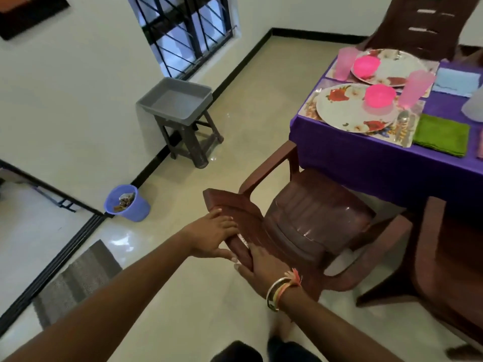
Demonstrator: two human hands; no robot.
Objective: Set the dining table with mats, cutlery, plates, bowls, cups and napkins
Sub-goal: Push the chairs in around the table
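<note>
Nearest us, our right hand, bangles and thread at its wrist, and our left hand both sit on the top rail of the brown moulded plastic armchair. Each grip is clasped on that rail, thumbs on our side and fingers laid over it. We judge the armchair light and stiff, likely to slide readily on the glossy tiled floor. The rail is the sensible place to hold it, one hand toward each end so it does not twist. Just beyond the armchair's armrests stands the surface draped in purple cloth, and the task's things lie there. Closest to the armchair is a patterned mat carrying a round floral plate, with a bright pink bowl on it. Beside them are a translucent pink tumbler, a metal spoon and a folded green napkin. The plate looks rigid and smooth, so we would lift it by the rim. The tumbler seems light and easy to tip, best held round its middle, and the napkin is soft and can be pinched at a fold. Farther from the armchair sits a second floral plate with a second pink bowl, a second pink tumbler and a pale blue napkin.
</note>
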